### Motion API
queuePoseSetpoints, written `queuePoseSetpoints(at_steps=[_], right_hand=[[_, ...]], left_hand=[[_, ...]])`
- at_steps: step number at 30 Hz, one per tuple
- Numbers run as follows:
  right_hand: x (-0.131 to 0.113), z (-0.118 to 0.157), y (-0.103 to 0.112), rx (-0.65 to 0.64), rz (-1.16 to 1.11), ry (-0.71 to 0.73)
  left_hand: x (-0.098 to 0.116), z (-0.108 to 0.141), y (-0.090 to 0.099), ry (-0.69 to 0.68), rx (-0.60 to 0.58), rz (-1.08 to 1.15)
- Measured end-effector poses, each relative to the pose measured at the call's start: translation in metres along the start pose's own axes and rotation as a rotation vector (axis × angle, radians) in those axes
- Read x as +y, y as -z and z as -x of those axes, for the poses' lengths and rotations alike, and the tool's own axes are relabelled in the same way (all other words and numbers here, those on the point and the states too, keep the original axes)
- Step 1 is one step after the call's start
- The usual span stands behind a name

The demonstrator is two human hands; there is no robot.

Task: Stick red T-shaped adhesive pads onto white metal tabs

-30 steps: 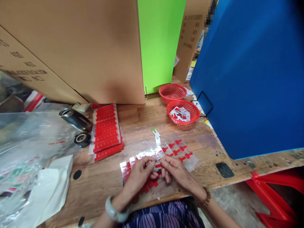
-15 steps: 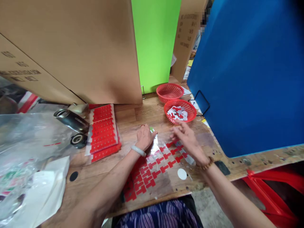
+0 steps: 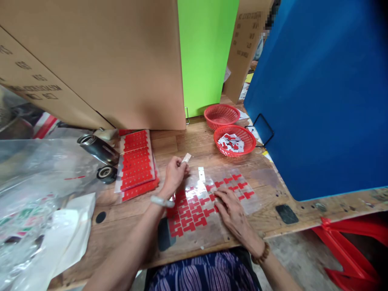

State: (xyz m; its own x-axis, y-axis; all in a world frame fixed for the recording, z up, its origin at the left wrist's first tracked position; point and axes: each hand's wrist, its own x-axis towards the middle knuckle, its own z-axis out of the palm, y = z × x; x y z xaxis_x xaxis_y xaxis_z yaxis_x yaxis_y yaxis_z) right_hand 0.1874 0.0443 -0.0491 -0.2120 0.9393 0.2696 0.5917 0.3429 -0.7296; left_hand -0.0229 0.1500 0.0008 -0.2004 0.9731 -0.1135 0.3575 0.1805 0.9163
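The left hand [image 3: 176,173] pinches a white strip [image 3: 187,157] beside the red-patterned sheet [image 3: 190,214]; over it, the right hand [image 3: 234,211] half curls, hold unclear.

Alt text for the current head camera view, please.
A person's left hand holds a pale strip; the right hand is over clear sheeting with red shapes on a wooden table. Beyond sit two red baskets, one holding pieces.

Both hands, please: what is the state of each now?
Left hand: closed, holding a small pale strip.
Right hand: at the clear sheet; its grip cannot be told.
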Motion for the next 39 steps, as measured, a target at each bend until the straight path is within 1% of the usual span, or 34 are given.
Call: queuePoseSetpoints(at_steps=[2,5,6,9,11,15,18,23,26,31,36,39], right_hand=[[0.000,-0.007,0.007,-0.038,0.025,0.004],[-0.009,-0.022,0.015,-0.060,0.047,-0.053],[-0.015,-0.027,0.014,-0.058,0.043,-0.068],[-0.032,-0.043,0.002,-0.090,-0.014,-0.053],[-0.042,-0.052,-0.012,-0.136,-0.036,-0.033],[-0.048,-0.065,-0.036,-0.198,0.071,-0.047],[-0.047,-0.071,-0.043,-0.206,0.137,-0.069],[-0.046,-0.075,-0.043,-0.218,0.148,-0.073],[-0.046,-0.069,-0.043,-0.205,0.146,-0.069],[-0.049,-0.058,-0.044,-0.164,0.075,-0.031],[-0.051,-0.064,-0.043,-0.180,0.072,-0.091],[-0.049,-0.067,-0.045,-0.181,0.072,-0.071]], left_hand=[[-0.006,0.021,0.013,0.046,-0.019,0.116],[-0.020,0.056,0.026,0.119,-0.041,0.250],[-0.026,0.067,0.028,0.184,-0.042,0.358],[-0.040,0.090,0.027,0.317,-0.002,0.579],[-0.047,0.097,0.023,0.363,0.014,0.646],[-0.052,0.100,0.017,0.416,0.024,0.655],[-0.051,0.100,0.016,0.450,0.028,0.650],[-0.046,0.100,0.017,0.468,0.037,0.669],[-0.047,0.100,0.017,0.469,0.047,0.684],[-0.049,0.101,0.017,0.470,0.053,0.727],[-0.050,0.101,0.018,0.476,0.055,0.720],[-0.050,0.101,0.017,0.469,0.056,0.717]])
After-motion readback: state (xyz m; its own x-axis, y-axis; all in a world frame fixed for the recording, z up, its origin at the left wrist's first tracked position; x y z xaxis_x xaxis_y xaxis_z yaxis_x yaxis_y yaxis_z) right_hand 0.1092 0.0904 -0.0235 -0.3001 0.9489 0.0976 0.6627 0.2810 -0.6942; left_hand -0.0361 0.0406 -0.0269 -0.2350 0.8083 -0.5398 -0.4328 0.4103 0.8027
